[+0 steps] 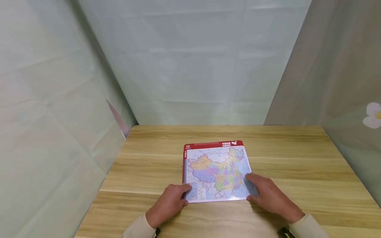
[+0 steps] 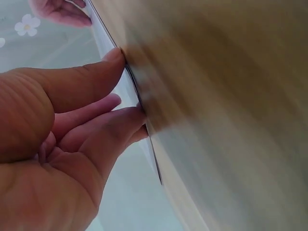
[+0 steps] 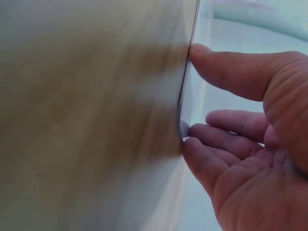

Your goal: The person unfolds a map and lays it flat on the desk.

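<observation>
A thin rectangular map board (image 1: 220,172) with a red border along its far and left sides lies flat on the wooden table. It shows a coloured map of China. At its near left corner is my left hand (image 1: 171,200), thumb at the front edge and fingertips by the left side. My right hand (image 1: 269,195) spans the near right corner in the same manner. Both wrist views show thumb and fingers spread apart, with the left thumb (image 2: 84,84) and right thumb (image 3: 236,72) touching the board's thin edge.
The wooden table (image 1: 143,165) extends around the board on all sides. Pale cloth walls (image 1: 193,66) stand behind it and to both sides. A white flower print (image 1: 372,115) shows on the right one.
</observation>
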`<state>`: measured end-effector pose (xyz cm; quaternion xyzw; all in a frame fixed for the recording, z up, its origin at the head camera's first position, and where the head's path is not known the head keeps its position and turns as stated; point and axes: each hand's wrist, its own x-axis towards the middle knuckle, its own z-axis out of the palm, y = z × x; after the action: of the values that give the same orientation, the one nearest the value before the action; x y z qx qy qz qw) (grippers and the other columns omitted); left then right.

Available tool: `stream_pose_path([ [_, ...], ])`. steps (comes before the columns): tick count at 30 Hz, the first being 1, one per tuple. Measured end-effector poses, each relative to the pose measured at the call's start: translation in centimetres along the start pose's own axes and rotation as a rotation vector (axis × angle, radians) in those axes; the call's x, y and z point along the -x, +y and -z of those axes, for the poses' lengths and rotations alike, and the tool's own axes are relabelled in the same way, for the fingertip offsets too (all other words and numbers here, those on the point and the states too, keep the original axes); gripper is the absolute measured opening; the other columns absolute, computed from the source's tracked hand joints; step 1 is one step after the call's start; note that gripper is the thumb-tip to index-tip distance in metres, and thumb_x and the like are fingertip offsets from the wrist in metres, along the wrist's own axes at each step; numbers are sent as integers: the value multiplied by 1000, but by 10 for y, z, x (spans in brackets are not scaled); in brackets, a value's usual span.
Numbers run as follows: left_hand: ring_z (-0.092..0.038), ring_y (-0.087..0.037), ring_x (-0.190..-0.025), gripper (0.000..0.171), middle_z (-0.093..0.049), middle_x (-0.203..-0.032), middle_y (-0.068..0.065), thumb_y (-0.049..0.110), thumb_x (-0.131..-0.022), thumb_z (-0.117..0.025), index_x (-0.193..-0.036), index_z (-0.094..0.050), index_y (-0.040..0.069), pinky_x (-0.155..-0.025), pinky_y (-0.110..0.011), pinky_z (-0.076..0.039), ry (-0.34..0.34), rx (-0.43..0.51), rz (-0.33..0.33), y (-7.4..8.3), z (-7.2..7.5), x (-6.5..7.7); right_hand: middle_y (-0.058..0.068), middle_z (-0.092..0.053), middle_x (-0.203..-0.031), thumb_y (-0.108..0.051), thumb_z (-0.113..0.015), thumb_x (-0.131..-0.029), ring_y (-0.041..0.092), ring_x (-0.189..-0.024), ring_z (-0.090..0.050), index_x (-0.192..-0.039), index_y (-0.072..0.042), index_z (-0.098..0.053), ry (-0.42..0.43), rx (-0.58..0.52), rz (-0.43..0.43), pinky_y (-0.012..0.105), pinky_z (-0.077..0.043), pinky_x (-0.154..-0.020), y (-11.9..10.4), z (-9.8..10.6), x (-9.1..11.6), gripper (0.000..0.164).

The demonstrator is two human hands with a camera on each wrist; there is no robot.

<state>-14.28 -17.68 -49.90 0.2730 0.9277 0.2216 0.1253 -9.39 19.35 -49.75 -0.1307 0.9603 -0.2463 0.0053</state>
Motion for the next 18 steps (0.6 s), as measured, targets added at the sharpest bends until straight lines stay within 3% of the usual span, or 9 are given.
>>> stream_pose_path([
  [9, -67, -7, -94, 43, -77, -128, -10, 12, -90, -85, -130, -74, 4, -85, -30, -63, -5, -46, -33, 10, -6, 5, 30, -61, -145, -5, -89, -83, 48, -133, -60, -144, 11, -56, -39, 7, 48, 59, -51, -107, 5, 6, -15, 71],
  [18, -56, -5, -75, 32, -80, -105, -3, 16, -88, -87, -118, -78, 7, -68, -21, -50, 9, -97, -75, 19, -12, 6, 33, -50, -155, 3, -80, -88, 51, -142, -51, -152, 12, -46, -90, -16, 97, 61, -45, -113, 21, 9, -34, 73],
])
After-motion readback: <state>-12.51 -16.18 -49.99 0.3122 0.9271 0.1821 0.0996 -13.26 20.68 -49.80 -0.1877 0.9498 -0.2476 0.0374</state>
